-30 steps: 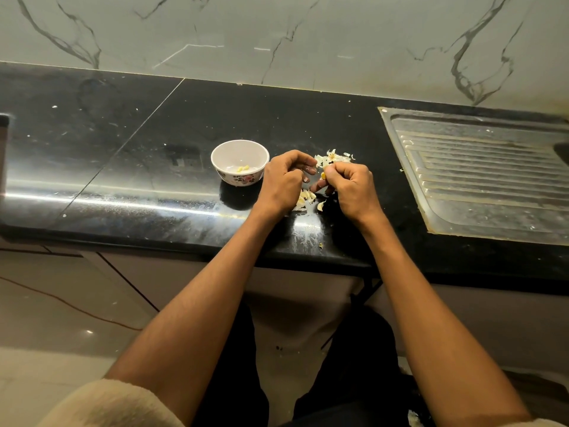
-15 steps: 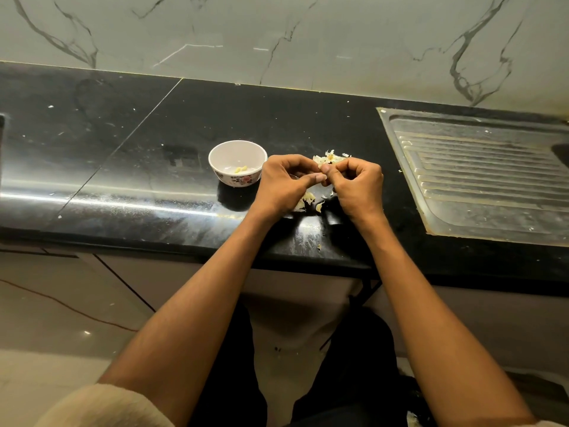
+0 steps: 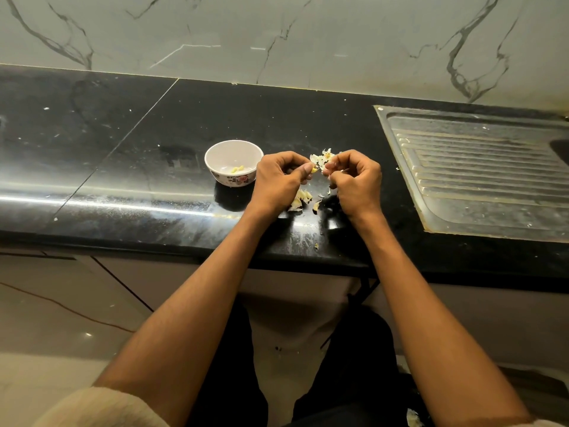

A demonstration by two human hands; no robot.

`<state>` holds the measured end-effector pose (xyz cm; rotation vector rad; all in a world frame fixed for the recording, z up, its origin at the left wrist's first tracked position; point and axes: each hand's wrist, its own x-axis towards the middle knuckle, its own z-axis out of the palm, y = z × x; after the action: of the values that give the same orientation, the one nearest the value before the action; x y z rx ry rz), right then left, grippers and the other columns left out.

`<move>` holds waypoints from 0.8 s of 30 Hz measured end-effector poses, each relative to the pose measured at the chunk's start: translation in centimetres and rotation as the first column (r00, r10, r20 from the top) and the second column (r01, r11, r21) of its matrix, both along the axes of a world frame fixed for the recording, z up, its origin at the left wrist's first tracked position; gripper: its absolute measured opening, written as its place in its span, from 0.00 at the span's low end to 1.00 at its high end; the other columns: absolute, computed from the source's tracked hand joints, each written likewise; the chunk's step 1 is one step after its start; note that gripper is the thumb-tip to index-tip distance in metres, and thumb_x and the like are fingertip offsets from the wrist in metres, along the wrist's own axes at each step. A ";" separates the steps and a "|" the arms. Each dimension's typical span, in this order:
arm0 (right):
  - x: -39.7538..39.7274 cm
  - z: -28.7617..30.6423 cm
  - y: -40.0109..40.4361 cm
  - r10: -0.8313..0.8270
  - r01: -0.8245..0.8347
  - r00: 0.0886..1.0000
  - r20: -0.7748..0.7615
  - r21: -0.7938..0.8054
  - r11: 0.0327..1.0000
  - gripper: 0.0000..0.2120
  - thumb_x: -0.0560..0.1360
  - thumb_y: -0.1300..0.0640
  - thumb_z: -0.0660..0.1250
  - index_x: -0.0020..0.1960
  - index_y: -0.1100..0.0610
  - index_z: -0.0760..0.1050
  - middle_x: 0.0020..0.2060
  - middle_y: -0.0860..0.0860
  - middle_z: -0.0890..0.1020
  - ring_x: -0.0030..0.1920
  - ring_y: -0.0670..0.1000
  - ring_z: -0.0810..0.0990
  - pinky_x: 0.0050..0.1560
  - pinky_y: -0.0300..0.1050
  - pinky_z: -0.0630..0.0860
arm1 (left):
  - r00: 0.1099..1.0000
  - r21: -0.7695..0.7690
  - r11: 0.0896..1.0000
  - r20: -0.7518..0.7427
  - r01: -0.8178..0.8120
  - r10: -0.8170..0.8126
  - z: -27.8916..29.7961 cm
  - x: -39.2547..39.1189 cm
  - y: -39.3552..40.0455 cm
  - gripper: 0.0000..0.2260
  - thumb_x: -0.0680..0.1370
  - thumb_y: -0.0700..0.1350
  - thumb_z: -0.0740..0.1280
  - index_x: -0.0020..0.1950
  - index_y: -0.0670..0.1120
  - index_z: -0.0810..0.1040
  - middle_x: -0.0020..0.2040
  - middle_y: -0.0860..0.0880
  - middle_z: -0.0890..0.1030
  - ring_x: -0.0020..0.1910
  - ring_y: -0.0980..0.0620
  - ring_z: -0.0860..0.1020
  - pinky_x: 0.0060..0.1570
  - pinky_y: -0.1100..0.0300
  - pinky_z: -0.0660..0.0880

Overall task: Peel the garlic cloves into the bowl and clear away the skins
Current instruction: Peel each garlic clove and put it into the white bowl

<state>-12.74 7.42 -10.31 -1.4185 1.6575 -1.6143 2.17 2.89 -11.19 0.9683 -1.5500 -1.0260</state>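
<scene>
Left hand (image 3: pixel 278 180) curled, thumb and forefinger pinching a small yellowish garlic clove (image 3: pixel 314 170) just above the black counter (image 3: pixel 138 167); right hand (image 3: pixel 357 180) also curled, fingertips (image 3: pixel 328 166) pinching at what looks like a scrap of skin, close beside the clove but seemingly just apart from it. Clove held between the two hands, right of the white bowl (image 3: pixel 234 163) and near it, with a few peeled pieces (image 3: pixel 237 169) already lying inside. Loose skins (image 3: pixel 323 156) heaped behind the hands, more skins (image 3: pixel 300 200) under the left wrist. Only a sliver of the clove visible past the thumb, so direction hard to call: long axis probably running left to right across the view, exposed tip toward the right hand; which end is root and which is point, impossible to tell. Likely trouble from here: such a slick little clove squirting out of the pinch if squeezed too hard, landing among the skins or rolling off the front edge to the floor. Papery skin clinging to damp fingers and riding along into the bowl on the drop. A careless left forearm nudging the bowl, since wrist and bowl sit close. Light scraps scattering with any quick sweep, some apparently already lying on the floor by the feet
</scene>
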 end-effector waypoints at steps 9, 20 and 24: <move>0.1 0.0 0.0 -0.146 0.147 0.988 -0.057 0.008 0.989 0.08 0.71 0.60 0.68 0.37 0.56 0.85 0.31 0.52 0.84 0.34 0.52 0.82 0.38 0.47 0.79 | 1.000 -0.004 1.000 0.026 0.006 -0.006 0.3 0.1 0.4 0.02 0.78 0.39 0.73 0.46 0.41 0.85 0.37 0.46 0.85 0.35 0.56 0.81 0.39 0.65 0.77; -0.4 -0.4 -0.4 -0.078 0.078 0.997 -0.001 0.019 0.997 0.08 0.72 0.68 0.77 0.45 0.56 0.85 0.40 0.48 0.87 0.40 0.42 0.85 0.46 0.36 0.80 | 1.000 -0.009 1.000 0.023 0.004 -0.004 0.3 0.1 0.4 0.02 0.78 0.38 0.73 0.46 0.42 0.85 0.37 0.45 0.85 0.35 0.56 0.81 0.40 0.64 0.78; -0.4 -0.3 -0.4 -0.066 0.066 0.998 -0.025 0.035 0.997 0.09 0.72 0.70 0.75 0.46 0.58 0.86 0.42 0.48 0.87 0.45 0.45 0.86 0.48 0.34 0.80 | 1.000 -0.010 1.000 0.023 0.001 -0.001 0.3 0.1 0.3 0.02 0.78 0.38 0.73 0.45 0.42 0.85 0.37 0.46 0.85 0.34 0.56 0.81 0.40 0.64 0.78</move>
<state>-13.10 7.02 -10.62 -1.3841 1.7547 -1.6014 2.32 3.19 -10.93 0.9756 -1.5732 -1.0099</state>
